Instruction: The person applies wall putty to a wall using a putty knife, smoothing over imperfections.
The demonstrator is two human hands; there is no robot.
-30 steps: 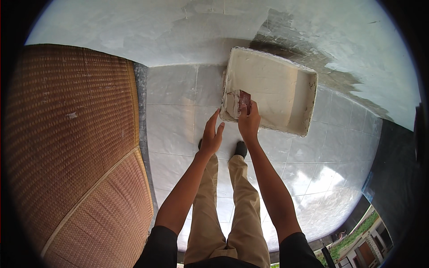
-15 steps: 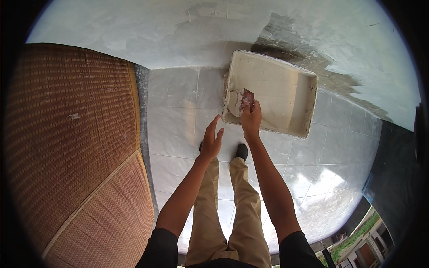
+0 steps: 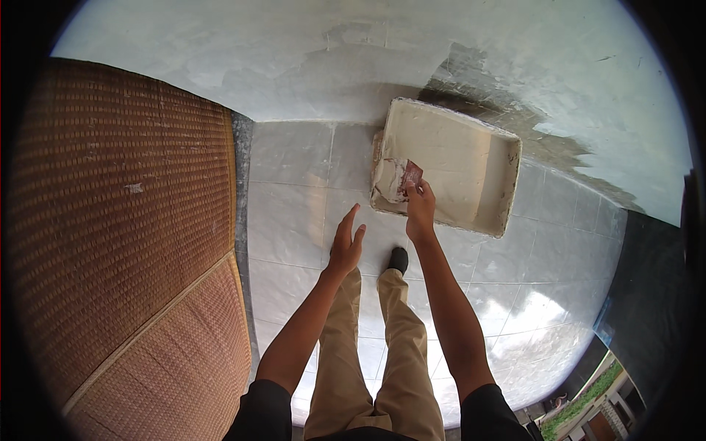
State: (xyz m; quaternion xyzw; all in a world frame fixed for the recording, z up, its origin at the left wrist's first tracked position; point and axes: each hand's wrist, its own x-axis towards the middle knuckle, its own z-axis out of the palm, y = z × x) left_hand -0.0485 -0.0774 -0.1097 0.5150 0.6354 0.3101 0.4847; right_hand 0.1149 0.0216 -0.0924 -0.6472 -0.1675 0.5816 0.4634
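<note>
My right hand [image 3: 420,209] grips a reddish-brown flat scraper [image 3: 412,175] smeared with pale paste, over the left end of a shallow rectangular tray [image 3: 507,198]. Smooth cream-coloured plaster [image 3: 441,143] covers much of the tray's inside, with a rougher lump around the scraper. Whether the blade touches the plaster is hard to tell. To the left of the tray and nearer to me, my left hand [image 3: 346,242] hangs with fingers stretched and thumb apart, holding nothing.
Behind the tray rises a pale wall [image 3: 294,81] with a dark unpainted patch [image 3: 471,81]. Brown woven mats [image 3: 140,176] stand along the left side. Grey tiles [image 3: 287,213] make up the floor, and my dark shoe [image 3: 398,259] is near the tray. A black sheet [image 3: 647,272] hangs at right.
The view has shifted a little, so the tray and wall appear lower. The scraper, still in my right hand, looks slightly more tilted. My left hand remains apart from the tray.
</note>
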